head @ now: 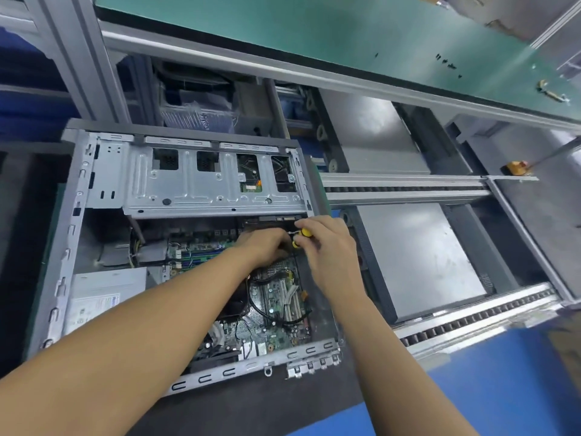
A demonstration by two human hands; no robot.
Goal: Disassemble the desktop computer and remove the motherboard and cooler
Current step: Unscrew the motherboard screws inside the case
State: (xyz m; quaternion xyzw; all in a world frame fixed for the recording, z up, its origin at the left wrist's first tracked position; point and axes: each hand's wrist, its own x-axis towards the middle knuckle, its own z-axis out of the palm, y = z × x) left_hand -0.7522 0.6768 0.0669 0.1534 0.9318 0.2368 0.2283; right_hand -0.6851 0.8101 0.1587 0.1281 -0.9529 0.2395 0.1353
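Observation:
An open grey desktop case lies flat in front of me, its green motherboard exposed inside with black cables across it. The dark cooler sits left of the board's middle, mostly hidden under my left forearm. My left hand reaches down onto the board's far edge, fingers curled; what it grips is hidden. My right hand holds a yellow-and-black screwdriver upright just beside the left hand, below the metal drive cage.
A silver power supply fills the case's near-left corner. A conveyor with grey pallets runs on the right. A green mat shelf with small screws lies beyond. An orange-handled tool rests at the far right.

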